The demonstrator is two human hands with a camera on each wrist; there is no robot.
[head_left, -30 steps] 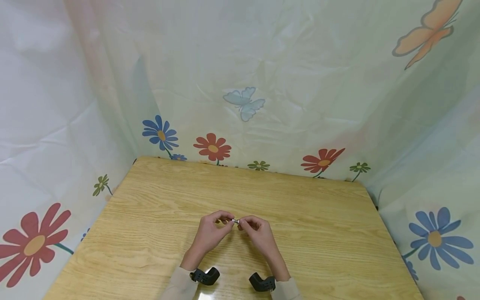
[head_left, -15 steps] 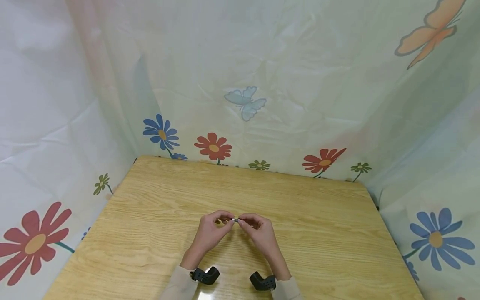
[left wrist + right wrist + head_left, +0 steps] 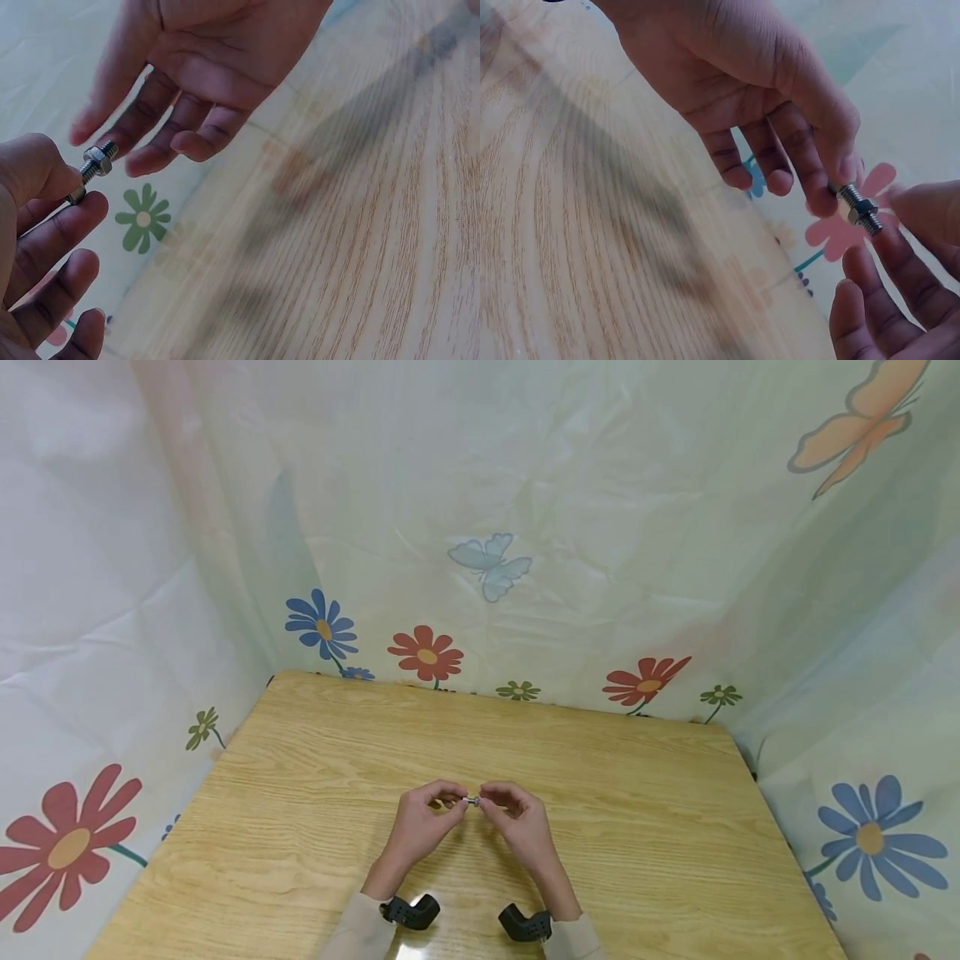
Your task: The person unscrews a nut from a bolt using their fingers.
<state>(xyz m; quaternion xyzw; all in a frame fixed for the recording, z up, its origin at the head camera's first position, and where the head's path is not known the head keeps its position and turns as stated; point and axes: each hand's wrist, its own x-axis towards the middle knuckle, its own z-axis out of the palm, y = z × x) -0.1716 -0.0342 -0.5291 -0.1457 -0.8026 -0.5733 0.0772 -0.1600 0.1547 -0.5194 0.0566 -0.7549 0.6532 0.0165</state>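
A small silver bolt [image 3: 470, 801] lies level between the two hands, above the table. My left hand [image 3: 418, 828] pinches its head end between thumb and index finger, as the left wrist view shows. Partway along the thread sits a hex nut [image 3: 98, 160], with a short threaded end standing out beyond it. My right hand [image 3: 525, 832] has thumb and index finger parted around the nut and threaded end. In the right wrist view, the right thumb [image 3: 922, 211] is apart from the nut, while the index fingertip is close below the threaded end.
Under both hands is a wood-grain table [image 3: 330, 735]. A pale curtain [image 3: 360, 493] printed with flowers and butterflies stands behind it and along both sides. Black wrist cameras are strapped over the sleeves, the left camera [image 3: 410, 912] and right camera [image 3: 525, 924] facing inward.
My right thumb and index finger were close on the nut end before and now stand apart, showing more of the nut. My left hand has kept its pinch in nearly the same place.
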